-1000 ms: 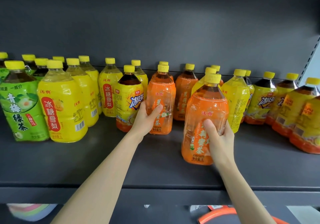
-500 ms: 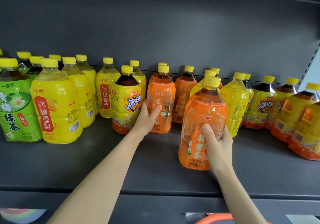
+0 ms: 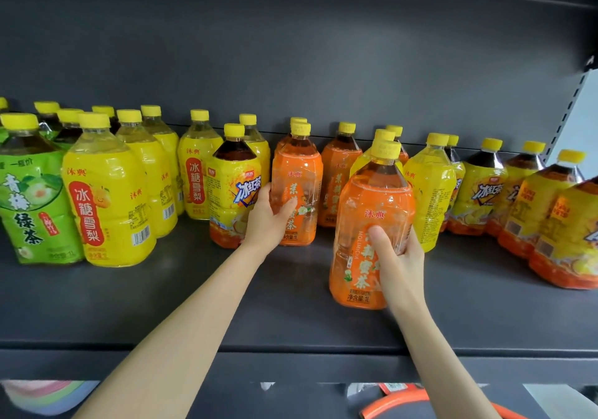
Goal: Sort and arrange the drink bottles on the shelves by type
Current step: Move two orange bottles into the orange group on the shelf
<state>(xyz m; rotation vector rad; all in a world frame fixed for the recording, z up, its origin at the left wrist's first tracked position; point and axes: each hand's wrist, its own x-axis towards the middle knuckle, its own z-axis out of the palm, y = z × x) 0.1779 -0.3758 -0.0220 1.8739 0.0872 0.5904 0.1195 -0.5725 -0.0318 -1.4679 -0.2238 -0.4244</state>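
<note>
My right hand (image 3: 399, 261) grips an orange-label bottle (image 3: 365, 211) with a yellow cap, standing upright near the front of the dark grey shelf (image 3: 194, 305). My left hand (image 3: 270, 221) holds the lower left side of a second orange-label bottle (image 3: 299, 176) further back, thumb across its front. More orange bottles (image 3: 339, 172) stand behind these. A yellow-and-orange iced-tea bottle (image 3: 233, 185) stands just left of my left hand.
Yellow pear-drink bottles (image 3: 106, 192) and a green tea bottle (image 3: 29, 205) fill the shelf's left. A yellow bottle (image 3: 430, 188) and several iced-tea bottles (image 3: 482, 188) stand at the right. The shelf's front edge (image 3: 291, 350) runs across below; an orange ring (image 3: 404, 401) shows beneath.
My right hand has lowered the orange bottle a little toward the shelf's front. My left hand stays on the rear orange bottle. The view has shifted slightly.
</note>
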